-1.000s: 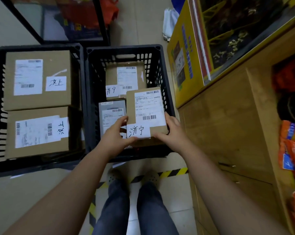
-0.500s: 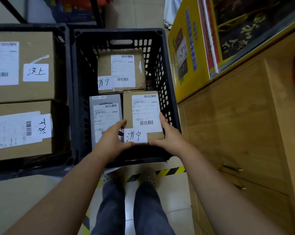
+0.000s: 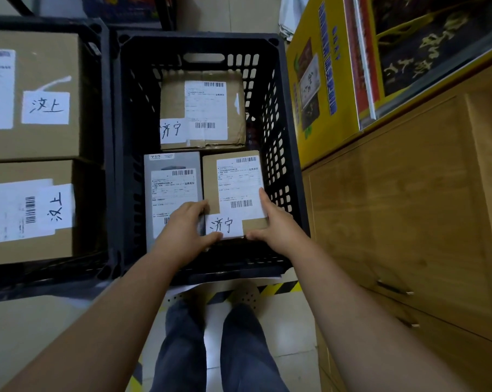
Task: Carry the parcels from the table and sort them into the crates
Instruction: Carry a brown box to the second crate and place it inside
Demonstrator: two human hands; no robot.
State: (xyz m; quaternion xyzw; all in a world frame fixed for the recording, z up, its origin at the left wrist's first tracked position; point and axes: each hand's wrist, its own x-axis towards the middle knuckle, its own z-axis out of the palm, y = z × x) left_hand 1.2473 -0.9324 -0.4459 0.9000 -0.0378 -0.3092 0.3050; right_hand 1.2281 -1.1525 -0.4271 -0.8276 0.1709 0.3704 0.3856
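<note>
Both hands reach into the middle crate, a black slatted one standing on the floor in front of the person's legs. They hold a small brown parcel by its near end, low in the crate's near right corner. The left hand curls over the parcel's left edge, its thumb lying along the near edge under a white slip with handwritten characters. The right hand clasps the right edge, thumb stretched up along the side of the shipping label, fingers tucked beneath the near corner. Each grip is closed round the parcel; whether the parcel already rests on the crate bottom cannot be told.

Just left of it, touching or nearly so, lies a grey box with its own label, partly under the left hand. Behind both lies a bigger brown parcel with a similar slip.

A second crate to the left holds two large cartons, each labelled. To the right stand a wooden cabinet and a yellow box.
</note>
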